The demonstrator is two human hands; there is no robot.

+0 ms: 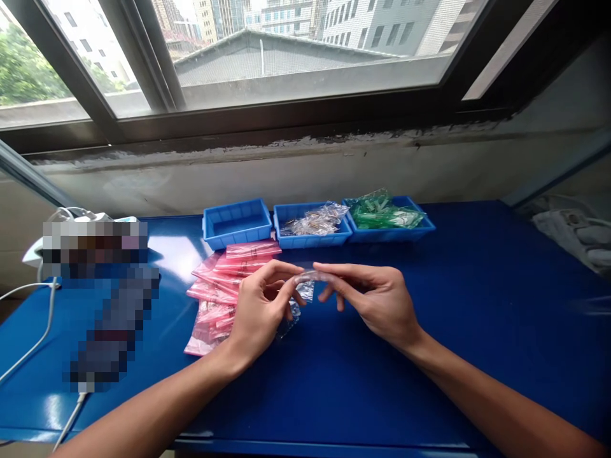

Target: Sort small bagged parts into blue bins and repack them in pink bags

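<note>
On the bench point(482, 331) before you, the left tray point(236, 224), middle tray point(310, 232) and right tray point(410, 222) stand in a row below the window point(296, 57). Bagged parts point(315, 219) lie in the middle and right trays. A pile of bags point(214, 296) lies before the left tray, just beside your left hand point(260, 312); a small bag point(305, 291) sits between it and your right hand point(372, 302).

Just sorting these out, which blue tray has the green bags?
The rightmost blue plastic tray holds the green packets; the middle tray holds clear packets instead.

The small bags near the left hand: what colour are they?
Translucent pink, the small bags, best seen in the head view.
</note>
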